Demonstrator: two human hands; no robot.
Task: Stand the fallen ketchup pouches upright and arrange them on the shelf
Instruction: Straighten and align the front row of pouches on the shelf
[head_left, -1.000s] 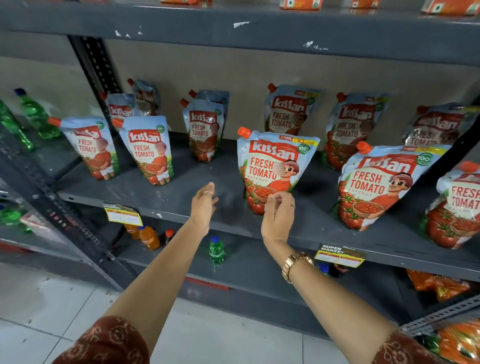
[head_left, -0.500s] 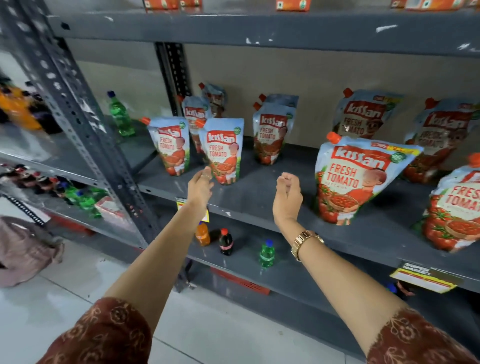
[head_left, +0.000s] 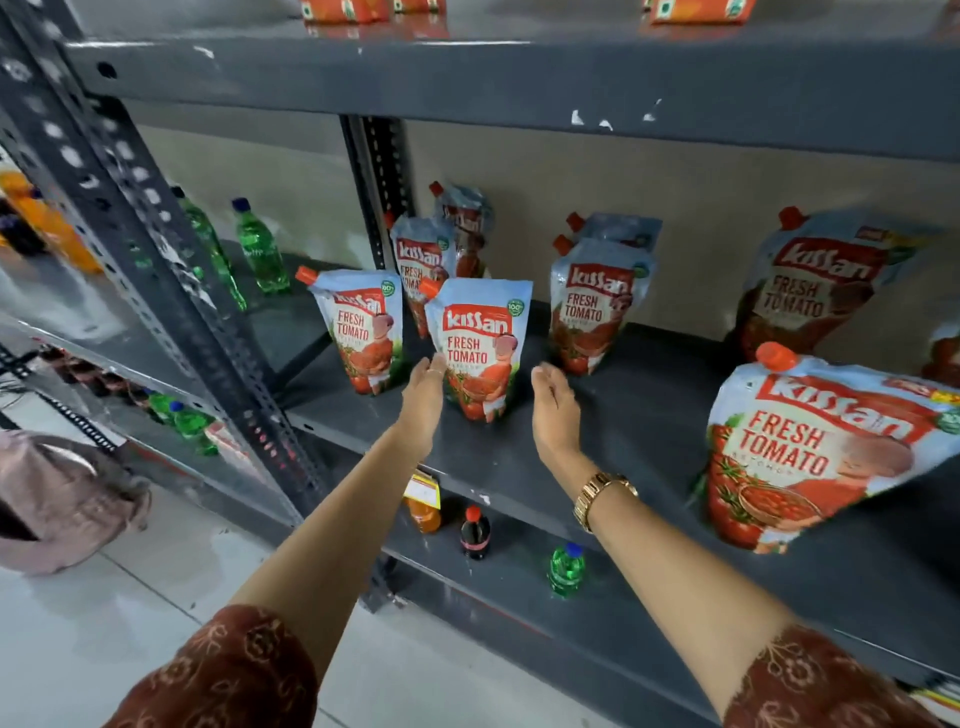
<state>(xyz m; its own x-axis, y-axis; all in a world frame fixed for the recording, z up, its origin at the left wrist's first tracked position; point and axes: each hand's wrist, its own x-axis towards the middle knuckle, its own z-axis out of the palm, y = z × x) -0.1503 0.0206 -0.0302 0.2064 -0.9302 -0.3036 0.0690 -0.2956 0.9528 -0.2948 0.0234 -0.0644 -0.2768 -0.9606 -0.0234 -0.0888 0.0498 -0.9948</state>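
Several blue-and-red ketchup pouches with orange caps stand upright on the grey metal shelf (head_left: 639, 421). One front pouch (head_left: 480, 348) stands between my two hands. My left hand (head_left: 423, 400) is flat and open at its left side, close to or touching it. My right hand (head_left: 556, 405) is open a little to the right of it, apart from it. Another front pouch (head_left: 363, 327) stands to the left, and others (head_left: 592, 306) stand behind. A large pouch (head_left: 800, 452) leans at the right front, with one (head_left: 821, 286) behind it.
A perforated grey upright (head_left: 171, 260) divides this bay from the left one, where green bottles (head_left: 260, 249) stand. Small bottles (head_left: 475, 532) sit on the lower shelf. The upper shelf (head_left: 519, 78) overhangs. A pink bag (head_left: 62, 499) lies on the tiled floor at left.
The view has swung left and closer. Both hands have reached forward onto the shelf. My right hand has opened from a loose fist, and both now flank a front pouch.
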